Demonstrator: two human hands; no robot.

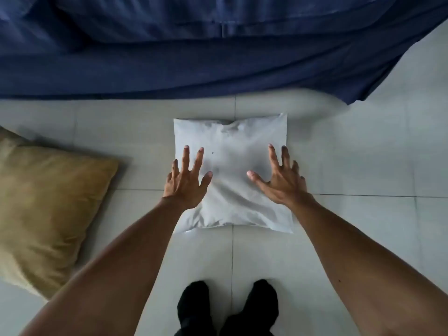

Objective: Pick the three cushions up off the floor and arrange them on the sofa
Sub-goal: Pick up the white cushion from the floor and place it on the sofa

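A white square cushion (231,151) lies flat on the pale tiled floor, directly in front of me. My left hand (186,183) hovers over its left edge with fingers spread, holding nothing. My right hand (281,177) is over its right side, fingers also spread and empty. Whether the palms touch the fabric I cannot tell. A mustard-yellow cushion (46,204) lies on the floor to the left. The sofa (169,57), draped in dark blue fabric, fills the top of the view. A third cushion is not in sight.
My two feet in black socks (228,309) stand on the tiles just behind the white cushion. The sofa cover's corner (358,93) hangs down to the floor at the right. Bare tiles (388,154) extend to the right.
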